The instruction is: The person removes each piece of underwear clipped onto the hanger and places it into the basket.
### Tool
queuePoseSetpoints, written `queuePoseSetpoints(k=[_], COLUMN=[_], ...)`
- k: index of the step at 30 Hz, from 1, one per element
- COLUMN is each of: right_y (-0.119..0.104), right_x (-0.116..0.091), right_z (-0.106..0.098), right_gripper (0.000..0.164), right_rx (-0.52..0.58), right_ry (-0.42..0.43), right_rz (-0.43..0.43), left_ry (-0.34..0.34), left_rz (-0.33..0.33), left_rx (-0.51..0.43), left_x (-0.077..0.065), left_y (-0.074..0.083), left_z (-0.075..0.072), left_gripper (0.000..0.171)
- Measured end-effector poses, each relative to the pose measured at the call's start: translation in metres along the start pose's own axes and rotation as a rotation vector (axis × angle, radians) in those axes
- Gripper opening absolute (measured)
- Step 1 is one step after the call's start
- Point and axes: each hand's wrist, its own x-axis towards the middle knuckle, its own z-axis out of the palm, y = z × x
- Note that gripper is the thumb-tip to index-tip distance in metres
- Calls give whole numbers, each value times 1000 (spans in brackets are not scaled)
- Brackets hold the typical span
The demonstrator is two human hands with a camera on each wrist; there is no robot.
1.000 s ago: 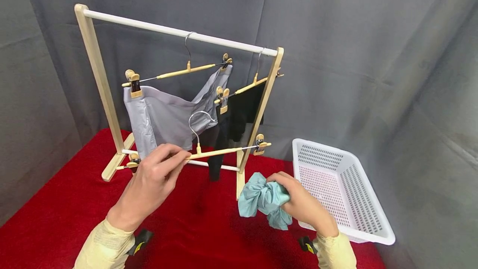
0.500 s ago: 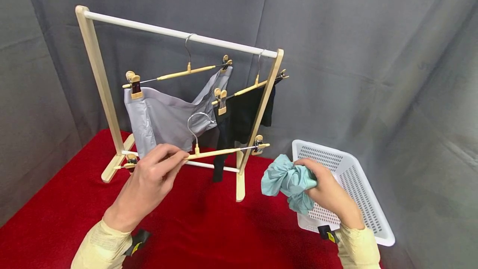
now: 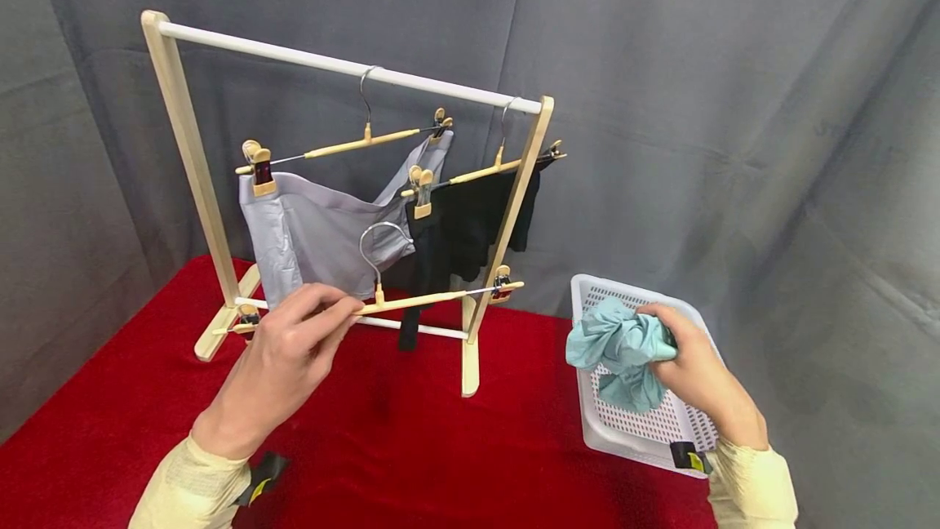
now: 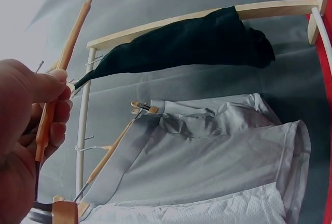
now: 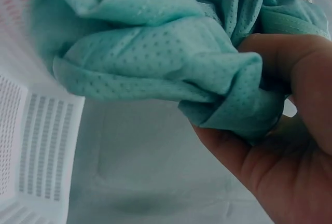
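Note:
My left hand [image 3: 297, 341] grips a clip hanger [image 3: 419, 300] by its wooden bar, in front of the rack. In the left wrist view, thumb and fingers wrap that bar [image 4: 52, 110], and nothing hangs from it. Over the white basket [image 3: 631, 447], my right hand [image 3: 693, 362] holds a bunched light teal cloth garment [image 3: 620, 341]. Small perforations show on the teal fabric [image 5: 150, 53] in the right wrist view. Grey shorts [image 3: 330, 219] hang from one clip hanger on the rack, close behind the left hand. Black clothing [image 3: 470, 227] hangs from another to their right.
The wooden rack [image 3: 194, 153] with a white top rail [image 3: 294, 60] stands at the back left on a red cloth [image 3: 411, 447]. Grey curtains [image 3: 661, 104] hang behind and on both sides. The basket stands right of the rack.
My right hand has carried the teal garment to the right, from in front of the rack to over the basket. The left hand with its hanger has shifted slightly left.

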Motion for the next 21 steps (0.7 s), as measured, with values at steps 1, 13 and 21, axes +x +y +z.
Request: queuePoseSetpoints(k=[1, 13, 21], right_y=[3, 51, 87], right_x=[-1, -15, -15], right_z=[-1, 2, 12], right_gripper=[57, 52, 51], right_rx=[-8, -54, -106], right_ry=[-1, -188, -344], right_rz=[8, 145, 234], left_ry=[2, -51, -69], left_rz=[2, -27, -53], left_rx=[-1, 17, 28], left_x=[0, -2, -7], left_y=[0, -2, -1], left_z=[0, -3, -5], left_gripper=[31, 31, 34])
